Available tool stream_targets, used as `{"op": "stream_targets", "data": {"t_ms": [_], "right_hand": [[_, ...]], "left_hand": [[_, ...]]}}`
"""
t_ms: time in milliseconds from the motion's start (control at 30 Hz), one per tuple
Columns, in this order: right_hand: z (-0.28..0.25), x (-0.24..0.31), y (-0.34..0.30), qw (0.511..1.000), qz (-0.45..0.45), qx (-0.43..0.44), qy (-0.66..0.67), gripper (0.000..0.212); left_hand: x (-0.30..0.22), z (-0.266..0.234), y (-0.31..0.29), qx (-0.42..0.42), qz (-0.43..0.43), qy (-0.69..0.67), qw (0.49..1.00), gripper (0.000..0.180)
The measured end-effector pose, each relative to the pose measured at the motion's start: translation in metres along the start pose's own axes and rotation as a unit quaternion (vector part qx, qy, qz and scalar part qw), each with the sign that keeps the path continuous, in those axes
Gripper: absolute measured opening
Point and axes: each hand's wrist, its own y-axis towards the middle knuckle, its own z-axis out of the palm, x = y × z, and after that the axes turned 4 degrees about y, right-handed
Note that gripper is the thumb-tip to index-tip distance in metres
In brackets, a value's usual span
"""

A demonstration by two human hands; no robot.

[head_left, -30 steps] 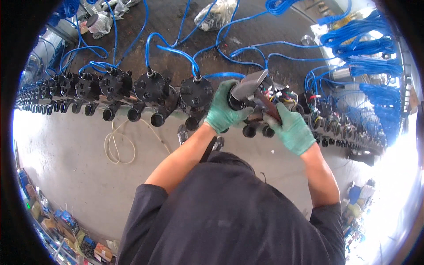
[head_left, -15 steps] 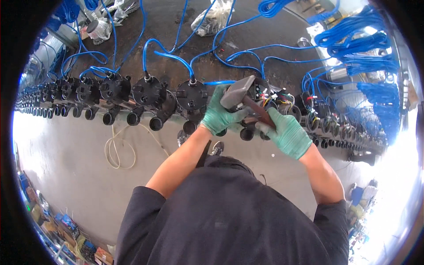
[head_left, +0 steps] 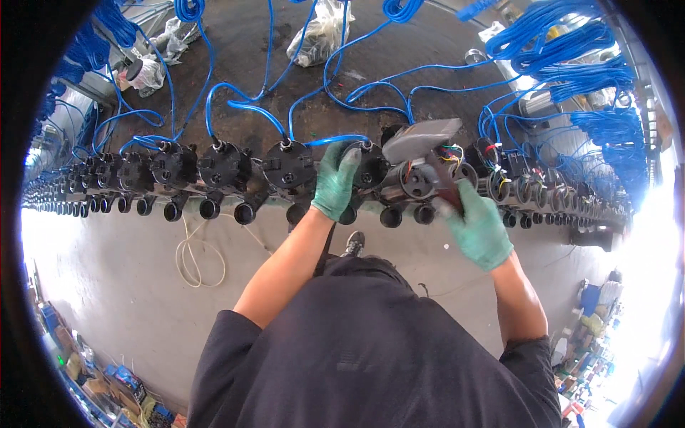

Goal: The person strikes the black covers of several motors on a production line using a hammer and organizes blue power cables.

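Green gloves cover both hands, and the right hand [head_left: 477, 227] has its fingers clamped on the brown handle of a mallet [head_left: 422, 140], whose grey head is lifted, a little blurred, above an uncapped housing [head_left: 414, 184] at the near edge of the dark counter [head_left: 235, 65]. Beside it, the left hand [head_left: 334, 184] lies against the left side of a capped housing [head_left: 369, 172], thumb uppermost; how tightly its fingers close there I cannot tell, since the back of the glove hides most of them. More black caps [head_left: 289, 168] run off to the left in a long row, with round spouts [head_left: 245, 213] jutting toward the person. Coloured wires [head_left: 452, 151] show just right of the mallet head, and further uncapped cylinders [head_left: 524, 190] continue to the right. Blue cables [head_left: 246, 106] rise from several caps and wind across the counter, while thick blue coils [head_left: 564, 48] are heaped at the far right. Toward the back sits a clear plastic bag [head_left: 312, 48]. Below, a cream hose [head_left: 187, 265] loops on the grey floor [head_left: 128, 292], and one shoe [head_left: 354, 245] shows beneath the row.
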Motion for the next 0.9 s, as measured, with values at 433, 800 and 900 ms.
{"op": "stream_targets", "data": {"t_ms": [433,800,900], "right_hand": [[0.02,-0.02,-0.025,0.996,0.068,-0.022,0.057,0.028],[0.008,-0.154,-0.134,0.859,0.325,-0.392,0.057,0.029],[-0.036,-0.227,-0.149,0.83,0.296,-0.473,-0.016,0.028]], "left_hand": [[0.005,-0.001,0.007,0.005,0.004,-0.03,1.0,0.034],[-0.023,0.011,0.002,0.037,0.022,0.089,0.995,0.034],[-0.055,0.021,0.013,0.089,0.024,0.249,0.964,0.033]]}}
